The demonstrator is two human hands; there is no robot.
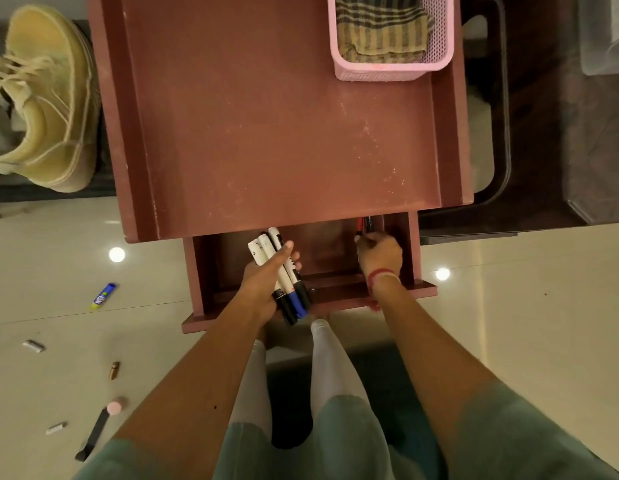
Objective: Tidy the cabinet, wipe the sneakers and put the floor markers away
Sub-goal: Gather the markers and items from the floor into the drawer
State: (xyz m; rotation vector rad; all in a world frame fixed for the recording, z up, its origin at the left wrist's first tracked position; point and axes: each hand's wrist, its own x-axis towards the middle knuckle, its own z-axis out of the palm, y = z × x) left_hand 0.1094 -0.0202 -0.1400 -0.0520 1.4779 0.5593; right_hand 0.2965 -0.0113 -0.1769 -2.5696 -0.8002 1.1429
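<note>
left hand grips markers, capped ends nearward

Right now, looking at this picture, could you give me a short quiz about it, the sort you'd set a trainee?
1. True or false: the left hand holds a bundle of markers.
2. What lies in the pink basket? A) a striped cloth B) a book C) a cup
3. Fill in: the right hand reaches into the open ____.
Key: 1 true; 2 A; 3 drawer.
</note>
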